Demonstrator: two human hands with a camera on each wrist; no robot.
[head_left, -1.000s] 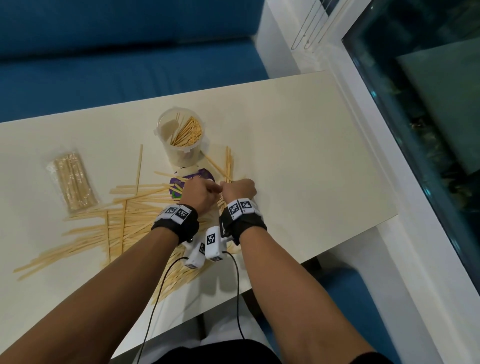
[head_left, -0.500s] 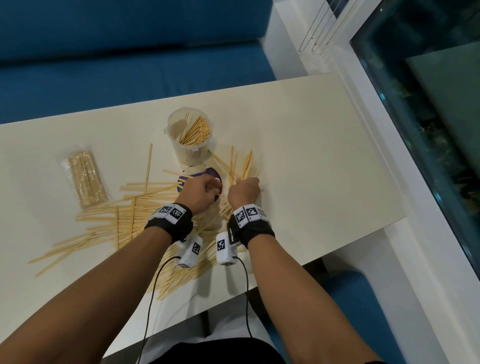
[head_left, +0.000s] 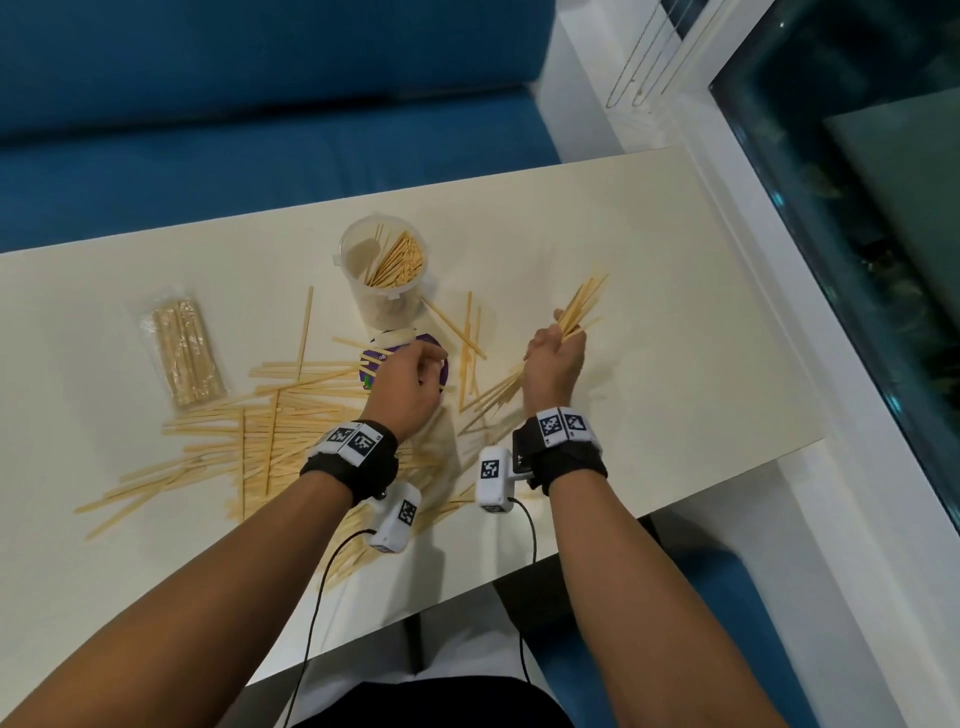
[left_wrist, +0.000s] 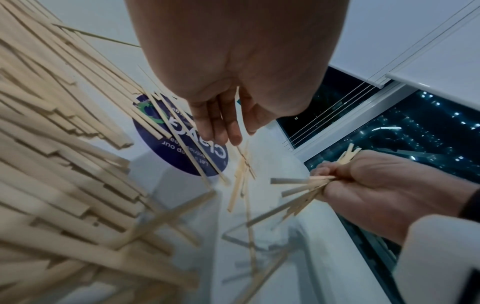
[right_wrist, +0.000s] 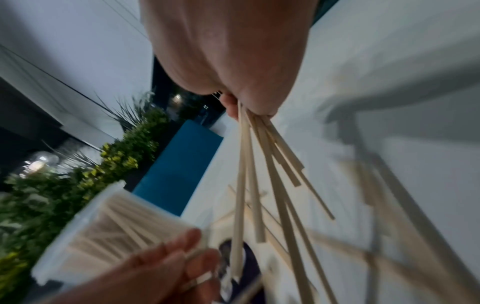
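My right hand (head_left: 553, 358) grips a bundle of flat wooden sticks (head_left: 582, 306) above the cream table (head_left: 675, 322), to the right of the clear plastic cup (head_left: 384, 275). The bundle (right_wrist: 259, 174) fans out below my fist (right_wrist: 233, 61). My left hand (head_left: 415, 374) hovers over a round purple lid (head_left: 376, 358) in front of the cup. Its fingers (left_wrist: 221, 123) and thumb pinch a thin stick (left_wrist: 238, 98). The cup stands upright, partly filled with sticks. A large heap of loose sticks (head_left: 260, 441) lies left of my left hand.
A sealed clear packet of sticks (head_left: 184, 353) lies at the table's left. A few loose sticks (head_left: 467, 343) lie between the cup and my right hand. A blue bench (head_left: 260, 156) runs behind the table. A white sill and dark window (head_left: 857, 208) border the right side.
My hands were together over the lid. The right hand has since lifted to the right with its bundle of sticks, while the left stays near the lid.
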